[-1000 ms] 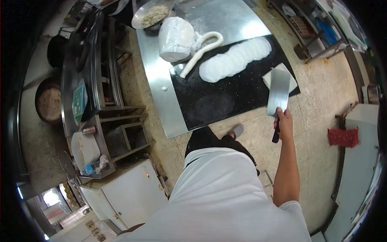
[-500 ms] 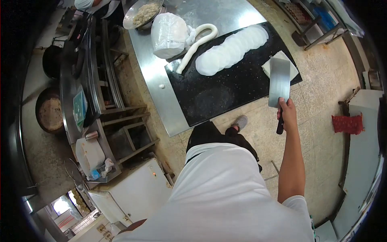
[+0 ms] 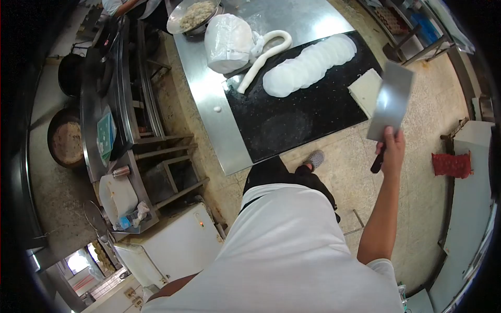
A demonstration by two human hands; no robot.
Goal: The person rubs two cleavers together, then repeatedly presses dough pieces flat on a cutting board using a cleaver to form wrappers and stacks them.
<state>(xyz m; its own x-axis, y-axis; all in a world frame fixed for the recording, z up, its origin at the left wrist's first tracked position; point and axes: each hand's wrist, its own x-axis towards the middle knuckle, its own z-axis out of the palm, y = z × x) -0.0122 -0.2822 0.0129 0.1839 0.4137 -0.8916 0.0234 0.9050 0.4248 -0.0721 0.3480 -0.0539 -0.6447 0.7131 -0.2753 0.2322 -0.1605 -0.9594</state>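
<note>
One cleaver (image 3: 391, 100), handle (image 3: 377, 163) clasped in right-hand grip (image 3: 392, 151), blade jutting out ahead.

It is a kitchen, shown by a wok (image 3: 56, 143) at nine o'clock, a steel worktable (image 3: 209, 122) at twelve, a cleaver (image 3: 392, 94) at two.

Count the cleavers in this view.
1: the cleaver gripped in the right hand, beyond the right edge of the black board in the picture. Others could be hidden among the shelves.
</note>
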